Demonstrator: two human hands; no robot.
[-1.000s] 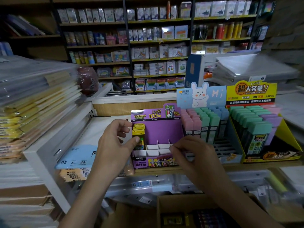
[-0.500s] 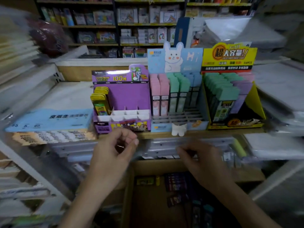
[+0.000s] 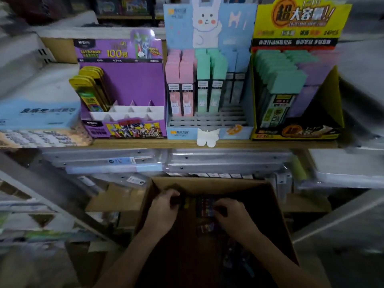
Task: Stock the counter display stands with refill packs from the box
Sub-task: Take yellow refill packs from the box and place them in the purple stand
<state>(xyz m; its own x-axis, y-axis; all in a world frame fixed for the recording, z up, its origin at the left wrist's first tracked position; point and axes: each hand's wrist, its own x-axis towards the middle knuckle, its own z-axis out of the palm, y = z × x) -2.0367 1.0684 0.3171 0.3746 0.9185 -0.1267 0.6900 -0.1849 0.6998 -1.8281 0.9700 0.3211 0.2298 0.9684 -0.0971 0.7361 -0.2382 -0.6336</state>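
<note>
An open cardboard box [image 3: 209, 183] stands below the counter, with dark refill packs [image 3: 205, 207] lying inside it. My left hand [image 3: 164, 207] is down in the box at its back left, fingers curled beside a yellow-edged pack. My right hand [image 3: 235, 216] lies over the dark packs with bent fingers. The box is too dark to show whether either hand grips a pack. On the counter the purple display stand [image 3: 133, 80] holds yellow refill packs [image 3: 91, 88] in its left column only; its white slots to the right are bare.
A blue rabbit stand [image 3: 207, 28] with pink, green and blue packs and a yellow stand [image 3: 295, 19] with green and purple packs sit right of the purple one. Flat paper packs [image 3: 37, 115] lie to the left. Plastic-wrapped folders [image 3: 226, 161] fill the shelf under the counter edge.
My view has tilted down. Both hands left the purple stand, dropped below the counter edge and went into the cardboard box.
</note>
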